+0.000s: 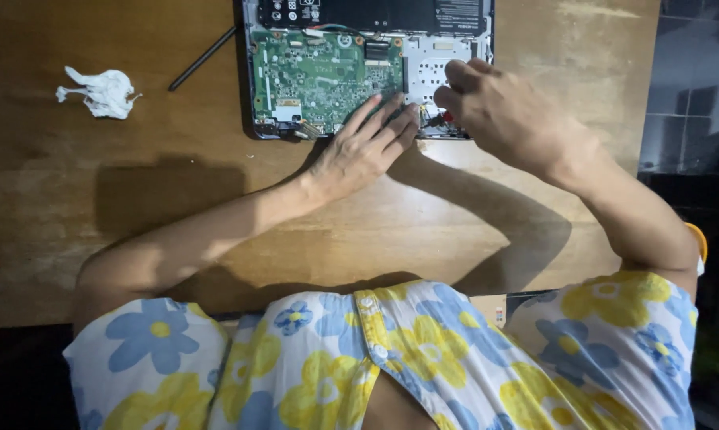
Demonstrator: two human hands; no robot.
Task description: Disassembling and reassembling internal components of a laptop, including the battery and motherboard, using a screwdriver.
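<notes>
From up here I look down on an opened laptop (367,68) lying at the far edge of the wooden table (136,207), its bottom cover off so that the green circuit board (328,76) and the black battery (375,12) along the far side are bare. My left hand (359,151) lies flat with fingers spread and loosely extended, the fingertips (399,115) pressing on the near edge of the board, holding nothing. My right hand (495,111) is curled narrow, thumb and forefinger pinched together over the silver area just right of the board, where a small red-tipped thing (447,117) shows beside them; I cannot tell whether it is a tool handle or a wire, nor whether the pinch truly closes on it. To do this well, I judge the left hand should keep the chassis from sliding while staying off the components, and the right should work straight and gently, since the parts there look small and easy to bend. A thin black stylus-like stick (204,57) lies just left of the laptop, and a crumpled white tissue (101,91) sits well apart on the left
</notes>
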